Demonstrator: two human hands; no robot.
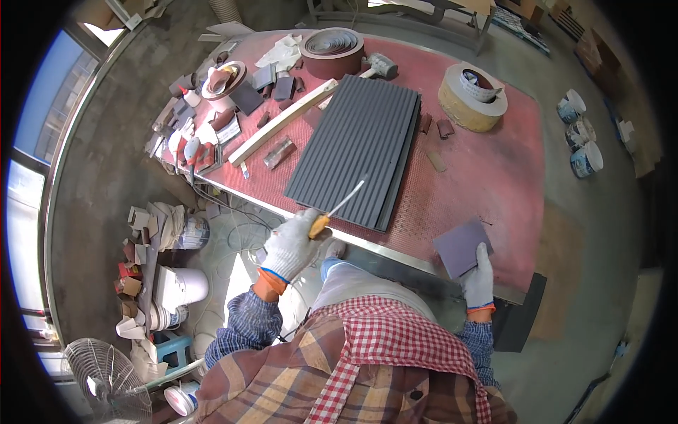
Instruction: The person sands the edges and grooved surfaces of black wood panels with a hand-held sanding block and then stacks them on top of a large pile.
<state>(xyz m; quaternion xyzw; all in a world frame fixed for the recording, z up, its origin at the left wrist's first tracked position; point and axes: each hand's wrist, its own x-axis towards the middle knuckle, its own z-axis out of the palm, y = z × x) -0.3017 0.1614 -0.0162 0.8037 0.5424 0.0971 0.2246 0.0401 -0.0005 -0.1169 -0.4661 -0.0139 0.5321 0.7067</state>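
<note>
My left hand [288, 247], in a white knit glove, is closed round the yellow handle of a screwdriver [347, 200]. Its thin pale shaft points up and to the right over the near end of a stack of dark grey ribbed panels [357, 141]. The panels lie slanted across the middle of the red table [487, 177]. At the table's near right edge my right hand [479, 280], gloved too, grips a square purple-grey sheet of sandpaper [462, 249] by its lower right side, thumb on top.
Sandpaper rolls [332, 48] and a wide tape-like roll [472, 102] stand on the table. A mallet [381, 66], a wooden strip [282, 121] and a power sander [198, 152] lie about. Left on the floor are cables, buckets [182, 285] and a fan [107, 378].
</note>
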